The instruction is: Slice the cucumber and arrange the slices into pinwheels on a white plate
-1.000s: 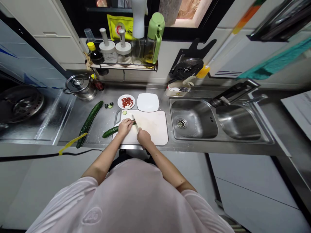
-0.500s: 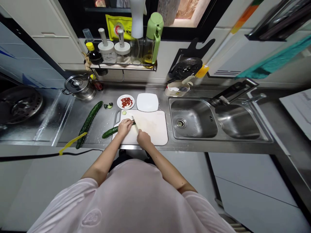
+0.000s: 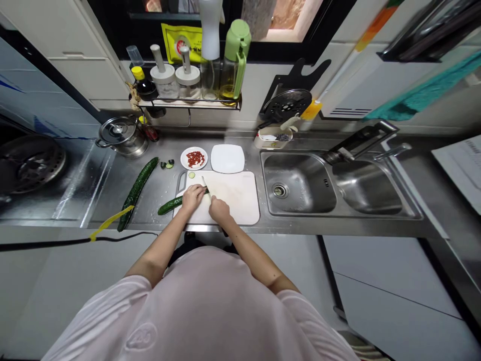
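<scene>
A cucumber [image 3: 171, 205] lies across the left part of a white cutting board [image 3: 240, 198], its far left end over the steel counter. My left hand [image 3: 193, 197] is closed over it near its right end. In my right hand [image 3: 219, 209] is a knife [image 3: 207, 186], its blade slanting up and left at the cucumber's cut end. The fingers hide most of the handle. One pale cucumber slice [image 3: 192, 175] rests at the board's upper left. Behind the board stand a plate of chopped red pieces [image 3: 196, 159] and a white square plate [image 3: 227, 158].
A second whole cucumber [image 3: 138, 193] lies to the left, near small cucumber ends [image 3: 167, 164]. A lidded steel pot [image 3: 121, 136] stands behind it. The double sink [image 3: 298, 183] is on the right. Above the counter hangs a rack [image 3: 180, 104] of jars and bottles.
My right hand and the knife have shifted slightly up and to the left. My left hand stays on the cucumber in about the same place.
</scene>
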`<state>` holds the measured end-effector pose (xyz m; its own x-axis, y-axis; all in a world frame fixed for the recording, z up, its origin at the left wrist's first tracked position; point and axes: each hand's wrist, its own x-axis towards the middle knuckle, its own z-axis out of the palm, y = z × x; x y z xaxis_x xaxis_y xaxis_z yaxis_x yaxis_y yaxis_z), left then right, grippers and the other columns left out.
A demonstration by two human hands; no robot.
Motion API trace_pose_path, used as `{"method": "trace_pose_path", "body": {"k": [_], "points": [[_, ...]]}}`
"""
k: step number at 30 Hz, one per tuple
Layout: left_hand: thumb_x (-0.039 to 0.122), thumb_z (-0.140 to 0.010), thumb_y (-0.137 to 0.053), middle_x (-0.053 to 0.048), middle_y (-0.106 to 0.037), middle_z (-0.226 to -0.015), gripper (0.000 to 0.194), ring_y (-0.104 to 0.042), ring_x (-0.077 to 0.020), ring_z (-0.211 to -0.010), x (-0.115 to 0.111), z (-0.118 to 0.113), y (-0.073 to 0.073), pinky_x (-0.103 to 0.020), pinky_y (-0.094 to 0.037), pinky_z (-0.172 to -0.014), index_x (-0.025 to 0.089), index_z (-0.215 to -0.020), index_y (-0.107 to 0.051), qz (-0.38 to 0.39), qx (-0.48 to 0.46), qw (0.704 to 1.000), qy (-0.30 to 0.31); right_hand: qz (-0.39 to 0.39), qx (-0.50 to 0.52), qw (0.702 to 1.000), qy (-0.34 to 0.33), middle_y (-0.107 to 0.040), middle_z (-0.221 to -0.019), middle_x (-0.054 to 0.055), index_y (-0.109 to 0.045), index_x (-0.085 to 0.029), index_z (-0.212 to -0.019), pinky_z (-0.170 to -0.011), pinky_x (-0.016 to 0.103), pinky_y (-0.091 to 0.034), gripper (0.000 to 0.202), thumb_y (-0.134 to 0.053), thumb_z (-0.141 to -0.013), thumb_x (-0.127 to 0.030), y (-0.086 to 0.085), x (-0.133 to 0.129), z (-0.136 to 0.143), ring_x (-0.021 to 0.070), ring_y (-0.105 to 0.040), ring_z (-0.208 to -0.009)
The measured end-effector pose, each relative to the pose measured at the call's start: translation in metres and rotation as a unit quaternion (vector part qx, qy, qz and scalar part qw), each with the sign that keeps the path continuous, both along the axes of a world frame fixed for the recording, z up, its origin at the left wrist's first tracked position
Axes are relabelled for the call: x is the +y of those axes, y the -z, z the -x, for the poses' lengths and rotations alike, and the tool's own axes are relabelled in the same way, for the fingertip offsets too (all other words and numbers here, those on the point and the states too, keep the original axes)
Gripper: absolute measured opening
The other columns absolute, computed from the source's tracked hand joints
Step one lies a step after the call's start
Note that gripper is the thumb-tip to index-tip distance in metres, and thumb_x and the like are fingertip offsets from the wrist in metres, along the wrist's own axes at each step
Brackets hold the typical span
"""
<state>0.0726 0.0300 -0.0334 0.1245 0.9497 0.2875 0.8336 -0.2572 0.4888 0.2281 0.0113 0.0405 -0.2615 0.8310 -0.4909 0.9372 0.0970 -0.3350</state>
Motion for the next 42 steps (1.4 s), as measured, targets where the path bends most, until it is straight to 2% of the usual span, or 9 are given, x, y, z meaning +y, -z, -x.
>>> {"method": "trace_pose_path", "body": {"k": [4, 13, 24, 35, 42], "points": [[0.032, -0.094, -0.047, -0.005, -0.066, -0.101, 0.026, -0.058, -0.0187, -0.094, 0.0, 0.0, 0.0, -0.032, -0.046, -0.083, 0.025, -0.101, -0.07, 0.0, 0.0, 1.0, 0.0, 0.003, 0.001, 1.0, 0.004, -0.067, -0.101, 0.014, -0.048, -0.014, -0.114, -0.076, 0.031, -0.047, 0.027, -0.04, -0.089, -0.012, 0.0, -0.001, 0.0, 0.0248, -0.064, -0.098], [0.032, -0.094, -0.046, -0.006, -0.066, -0.101, 0.026, -0.058, -0.0187, -0.096, 0.0, -0.001, 0.001, -0.033, -0.046, -0.085, 0.025, -0.1, -0.071, 0.004, -0.008, 1.0, 0.0, -0.001, -0.013, 1.0, 0.0, -0.067, -0.097, 0.013, -0.05, -0.015, -0.111, -0.073, 0.03, -0.046, 0.025, -0.04, -0.088, -0.011, 0.011, -0.023, -0.015, 0.0233, -0.065, -0.092], [0.033, -0.094, -0.046, -0.006, -0.066, -0.101, 0.026, -0.058, -0.0195, -0.094, -0.001, -0.001, -0.001, -0.033, -0.046, -0.083, 0.024, -0.099, -0.071, -0.003, 0.007, 1.0, 0.002, 0.01, -0.001, 1.0, -0.001, -0.067, -0.102, 0.014, -0.049, -0.014, -0.113, -0.077, 0.031, -0.047, 0.028, -0.043, -0.086, -0.01, 0.003, 0.004, 0.003, 0.0238, -0.064, -0.1], [0.032, -0.094, -0.047, -0.006, -0.066, -0.102, 0.026, -0.058, -0.0197, -0.097, 0.0, 0.0, 0.002, -0.034, -0.046, -0.086, 0.025, -0.1, -0.07, 0.004, -0.003, 1.0, 0.001, 0.003, -0.009, 1.0, 0.002, -0.067, -0.098, 0.013, -0.05, -0.015, -0.109, -0.074, 0.031, -0.046, 0.023, -0.04, -0.088, -0.01, 0.012, -0.02, -0.011, 0.0239, -0.065, -0.094], [0.032, -0.094, -0.046, -0.005, -0.066, -0.102, 0.026, -0.058, -0.0193, -0.096, -0.001, -0.001, 0.0, -0.033, -0.046, -0.085, 0.024, -0.099, -0.07, 0.001, -0.003, 1.0, 0.003, -0.001, -0.007, 1.0, 0.001, -0.067, -0.098, 0.013, -0.05, -0.014, -0.11, -0.075, 0.03, -0.047, 0.026, -0.042, -0.086, -0.009, 0.009, -0.004, 0.0, 0.0242, -0.064, -0.097]]}}
